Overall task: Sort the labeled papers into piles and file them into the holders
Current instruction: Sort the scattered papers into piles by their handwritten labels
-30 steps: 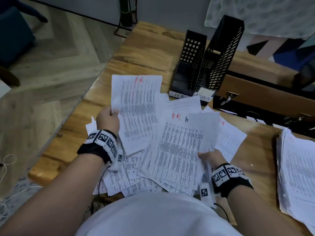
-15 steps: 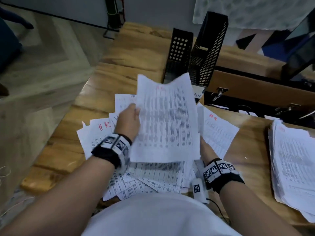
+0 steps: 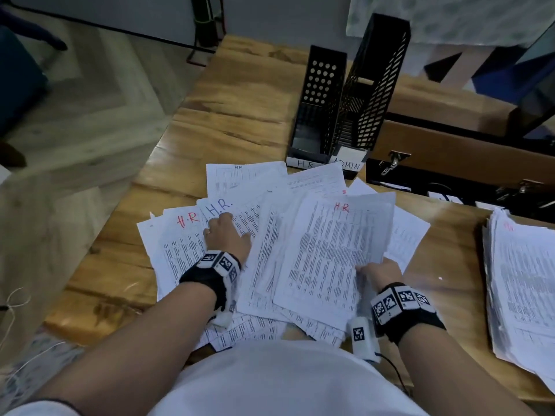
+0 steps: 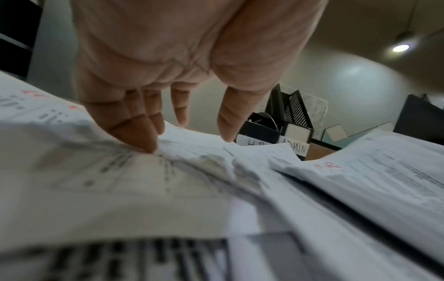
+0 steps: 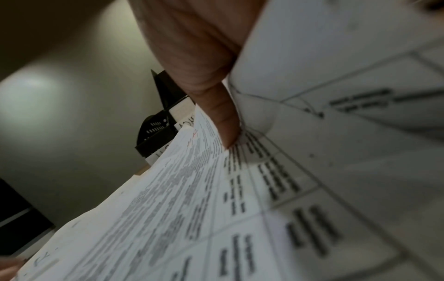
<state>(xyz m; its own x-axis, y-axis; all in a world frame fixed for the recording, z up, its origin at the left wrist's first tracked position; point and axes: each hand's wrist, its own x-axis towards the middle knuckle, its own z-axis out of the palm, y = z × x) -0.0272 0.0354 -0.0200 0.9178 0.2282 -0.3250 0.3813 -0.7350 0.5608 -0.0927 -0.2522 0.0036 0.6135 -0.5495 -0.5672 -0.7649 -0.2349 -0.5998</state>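
Right hand (image 3: 379, 271) pinching near-right corner of red-marked HR sheet (image 3: 336, 250), long axis running near to far toward HR holder (image 3: 315, 106) directly beyond. Left hand (image 3: 228, 238) flat, fingers straight, pressing loose papers (image 3: 180, 250) at left.

Left hand (image 3: 225, 239) flat, fingers straight; right hand (image 3: 379, 271) pinching.
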